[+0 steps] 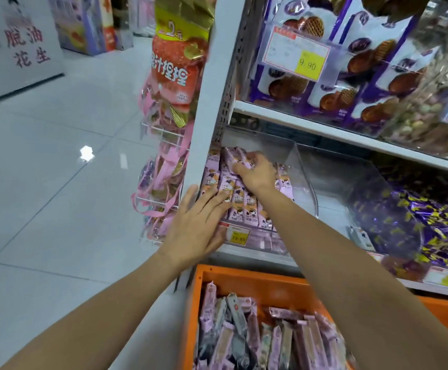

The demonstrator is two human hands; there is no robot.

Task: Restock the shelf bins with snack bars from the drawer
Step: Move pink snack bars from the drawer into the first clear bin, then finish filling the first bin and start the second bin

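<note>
Lying under both hands (196, 231) (256, 173), snack bars (244, 206)

Both bare forearms reach forward and up, the right one extending farther. The left hand (196, 228) lies palm down, fingers straight and spread. The right hand (256, 173) curls its fingers round pink snack bars (232, 156).

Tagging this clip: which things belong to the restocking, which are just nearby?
Job: clear plastic shelf bin of pink-wrapped snack bars; orange drawer; left hand; right hand.
Nearby: purple waffle packs; purple-and-yellow wrapped sweets; hanging red snack bags.
</note>
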